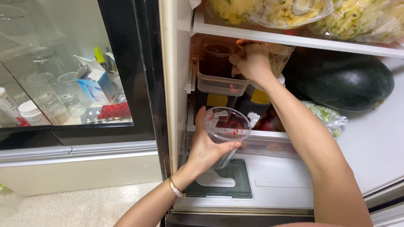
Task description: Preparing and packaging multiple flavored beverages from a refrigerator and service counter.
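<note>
My left hand point(207, 148) grips a clear plastic measuring cup point(227, 128) low in front of an open fridge; a thin gold bracelet point(176, 188) circles that wrist. My right hand point(251, 62) reaches up into the fridge and pinches something at the rim of a clear plastic tub point(219, 77) with dark contents; what the fingers hold is hidden. A crinkled plastic bag point(280, 56) lies just behind that hand. Dark bottles with yellow labels point(252, 101) stand below the tub.
A large dark green watermelon point(343, 80) fills the right of the shelf. Bagged cut pineapple point(290, 10) lies on the white shelf above point(320, 42). Bagged greens point(326, 117) lie under the melon. A glass-door cabinet point(63, 84) with jars and cartons stands left.
</note>
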